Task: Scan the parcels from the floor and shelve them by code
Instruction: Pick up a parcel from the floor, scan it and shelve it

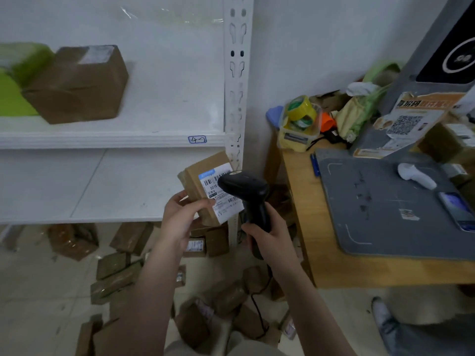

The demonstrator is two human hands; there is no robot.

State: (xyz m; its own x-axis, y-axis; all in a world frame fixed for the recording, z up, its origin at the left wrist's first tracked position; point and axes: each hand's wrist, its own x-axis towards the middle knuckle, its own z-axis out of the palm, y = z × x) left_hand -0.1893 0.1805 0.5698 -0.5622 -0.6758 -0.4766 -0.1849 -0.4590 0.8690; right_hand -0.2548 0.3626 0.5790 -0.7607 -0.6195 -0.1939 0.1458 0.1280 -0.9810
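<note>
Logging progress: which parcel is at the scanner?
The labelled parcel in the left hand, facing the scanner; the others lie on floor or shelf.

I count two hands, the left hand (181, 218) and the right hand (268, 236). There are two scanners: one black pistol-grip barcode scanner (246, 191) and one white handheld scanner (415, 174). One small brown cardboard parcel with a white label (203, 181) is up off the floor (38, 291). One larger brown cardboard box (77, 86) is shelved. I see two white shelf boards (102, 140). Floor parcels (115, 273) number over a dozen, too blurred for an exact count. The wooden counter (305, 201) carries one grey mat (385, 214) and one dark phone (456, 210).
</note>
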